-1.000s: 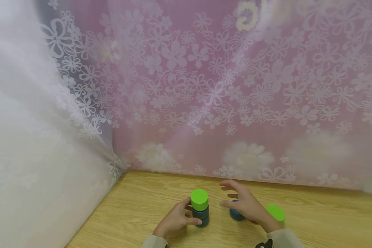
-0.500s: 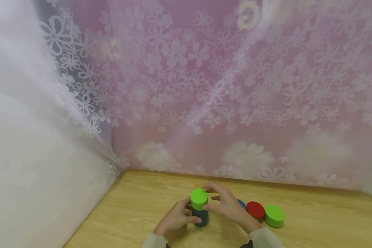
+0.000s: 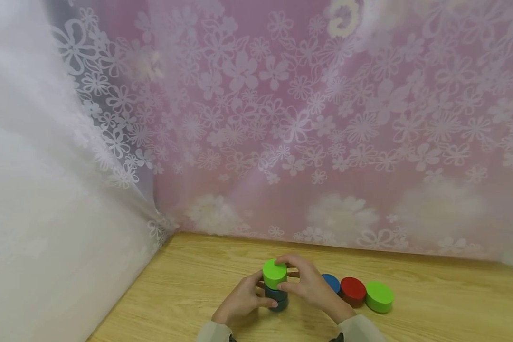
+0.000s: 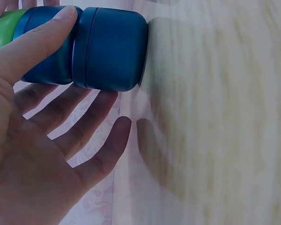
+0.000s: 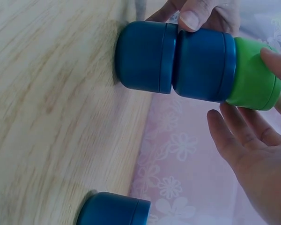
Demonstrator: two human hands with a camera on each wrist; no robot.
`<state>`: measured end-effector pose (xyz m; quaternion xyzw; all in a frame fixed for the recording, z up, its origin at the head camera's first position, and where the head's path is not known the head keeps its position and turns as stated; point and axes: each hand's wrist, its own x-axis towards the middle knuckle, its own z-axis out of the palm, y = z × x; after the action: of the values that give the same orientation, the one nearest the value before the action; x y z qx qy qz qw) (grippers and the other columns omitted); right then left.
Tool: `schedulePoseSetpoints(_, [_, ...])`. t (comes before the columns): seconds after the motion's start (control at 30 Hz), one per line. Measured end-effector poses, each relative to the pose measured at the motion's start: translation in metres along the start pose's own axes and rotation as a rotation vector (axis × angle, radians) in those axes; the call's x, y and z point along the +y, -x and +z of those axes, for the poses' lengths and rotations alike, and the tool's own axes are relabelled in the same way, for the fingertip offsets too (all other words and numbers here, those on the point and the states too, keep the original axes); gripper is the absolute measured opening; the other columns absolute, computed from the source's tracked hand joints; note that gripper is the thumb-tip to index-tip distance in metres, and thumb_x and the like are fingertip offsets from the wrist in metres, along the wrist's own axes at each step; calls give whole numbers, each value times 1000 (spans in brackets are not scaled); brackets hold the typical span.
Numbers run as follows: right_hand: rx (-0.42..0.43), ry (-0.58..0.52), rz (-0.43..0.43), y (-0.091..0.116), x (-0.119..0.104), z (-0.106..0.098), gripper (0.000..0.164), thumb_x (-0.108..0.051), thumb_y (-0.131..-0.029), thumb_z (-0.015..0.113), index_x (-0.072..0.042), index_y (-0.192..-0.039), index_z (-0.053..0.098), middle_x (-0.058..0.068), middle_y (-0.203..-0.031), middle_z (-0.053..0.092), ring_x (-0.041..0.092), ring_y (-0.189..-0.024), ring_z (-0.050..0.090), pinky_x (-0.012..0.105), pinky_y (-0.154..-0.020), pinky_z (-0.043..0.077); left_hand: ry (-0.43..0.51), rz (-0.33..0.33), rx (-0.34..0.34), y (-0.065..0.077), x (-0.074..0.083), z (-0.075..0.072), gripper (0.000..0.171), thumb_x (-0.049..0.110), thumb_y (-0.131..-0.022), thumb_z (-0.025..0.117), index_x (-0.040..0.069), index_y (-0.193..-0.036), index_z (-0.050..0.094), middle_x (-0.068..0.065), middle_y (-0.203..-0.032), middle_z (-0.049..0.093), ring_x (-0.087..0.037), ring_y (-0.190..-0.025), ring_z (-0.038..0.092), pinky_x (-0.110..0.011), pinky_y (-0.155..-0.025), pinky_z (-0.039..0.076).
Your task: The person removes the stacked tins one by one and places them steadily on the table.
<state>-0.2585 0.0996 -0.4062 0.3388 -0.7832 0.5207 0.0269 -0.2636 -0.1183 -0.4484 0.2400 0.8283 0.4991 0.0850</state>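
Observation:
Small round lidded jars stand in a stack on the table, a green jar (image 3: 275,275) on top of two blue ones. In the right wrist view the lower blue jar (image 5: 141,57) rests on the wood, with the upper blue jar (image 5: 199,64) above it. My left hand (image 3: 241,300) holds the blue part of the stack from the left, its thumb near the seam between the two. From the right, my right hand (image 3: 311,286) grips the green jar between thumb and fingers. The fingers' far side is partly hidden behind the stack.
To the right of the stack, another blue jar (image 3: 331,282), a red jar (image 3: 353,291) and a second green jar (image 3: 379,297) stand in a row on the wooden table (image 3: 444,304). A pink flowered curtain (image 3: 325,142) hangs behind the table, and pale sheeting (image 3: 60,213) borders its left.
My right hand has moved left from above the row of jars to the green jar on top and taken hold of it. The left hand stays on the stack.

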Motion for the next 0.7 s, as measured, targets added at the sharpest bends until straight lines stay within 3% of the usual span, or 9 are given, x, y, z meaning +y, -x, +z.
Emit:
schedulePoseSetpoints(0.47, [13, 54, -14, 1, 1, 0, 41, -9, -89, 80, 1, -124, 62, 18, -126, 61, 39, -113, 60, 51, -91, 55, 17, 5, -12, -1, -1, 1, 60, 11, -87, 82, 7, -141, 55, -4, -127, 63, -25, -110, 63, -47, -94, 53])
schedulePoseSetpoints(0.7, [28, 53, 23, 4, 0, -6, 40, -8, -89, 80, 0, -123, 62, 17, -125, 62, 41, -113, 59, 54, -92, 54, 5, 2, -8, -2, -2, 2, 62, 11, -87, 82, 5, -142, 53, -7, -128, 63, -28, -112, 62, -50, -96, 52])
